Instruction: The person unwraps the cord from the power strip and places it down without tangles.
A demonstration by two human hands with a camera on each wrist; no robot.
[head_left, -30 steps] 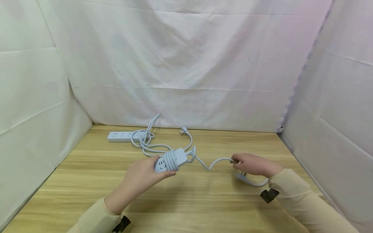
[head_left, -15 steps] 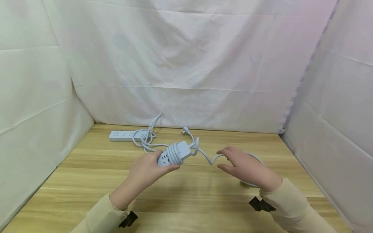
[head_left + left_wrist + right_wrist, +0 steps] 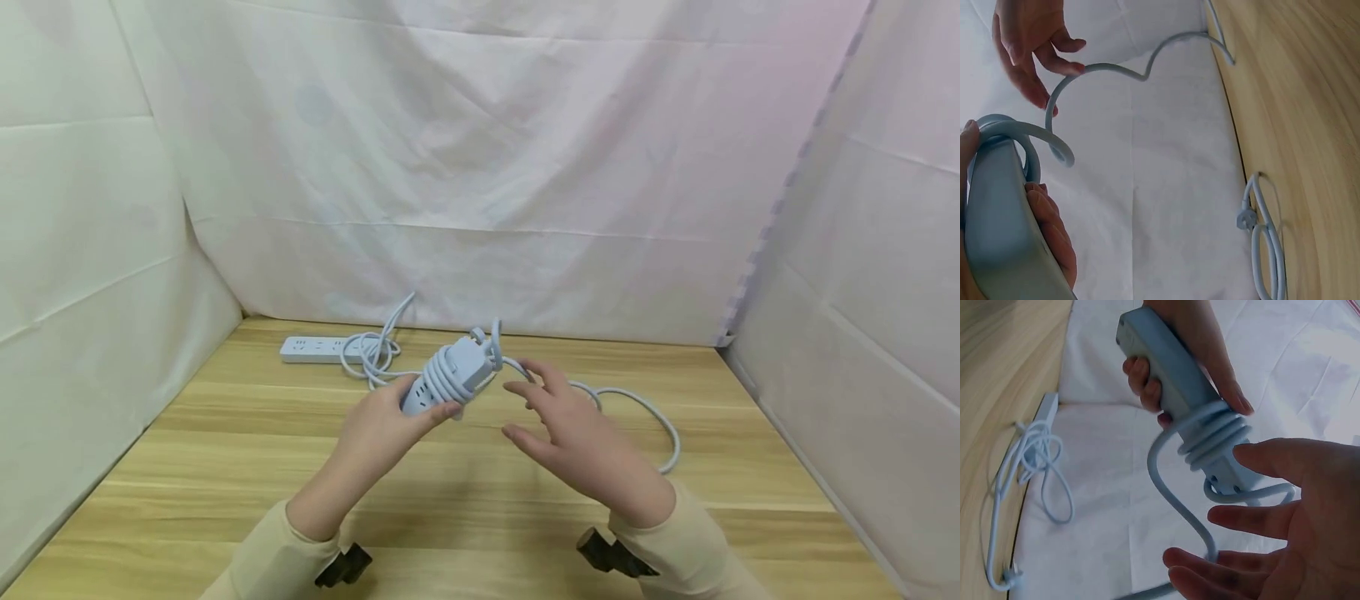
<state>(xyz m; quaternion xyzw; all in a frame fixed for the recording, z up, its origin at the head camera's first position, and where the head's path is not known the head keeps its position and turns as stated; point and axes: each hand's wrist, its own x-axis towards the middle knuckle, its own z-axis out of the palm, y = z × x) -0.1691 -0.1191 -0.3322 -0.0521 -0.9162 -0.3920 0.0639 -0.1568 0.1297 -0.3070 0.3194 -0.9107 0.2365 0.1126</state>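
My left hand (image 3: 371,433) grips a pale blue power strip (image 3: 471,360) above the table, tilted up to the right. Several turns of cord (image 3: 442,377) wrap its far half. In the right wrist view, the left fingers curl round the strip's body (image 3: 1169,365). Just right of the strip, my right hand (image 3: 581,433) has its fingers spread and loosely bent. The strip's free cord (image 3: 1116,67) runs past these fingertips and touches them in the left wrist view. Beyond the hand, that cord curves in a loop (image 3: 671,433) toward the table; its plug end is hidden.
A second power strip (image 3: 311,351) lies at the back left of the wooden table (image 3: 225,500), with its tangled cord (image 3: 382,350) over one end. That cord's plug (image 3: 1247,219) shows in the left wrist view. White cloth (image 3: 480,167) encloses the back and sides.
My right hand has left the plug end at the right and moved left along the cord, its fingers spreading. The left hand has raised and tilted the wrapped strip slightly.
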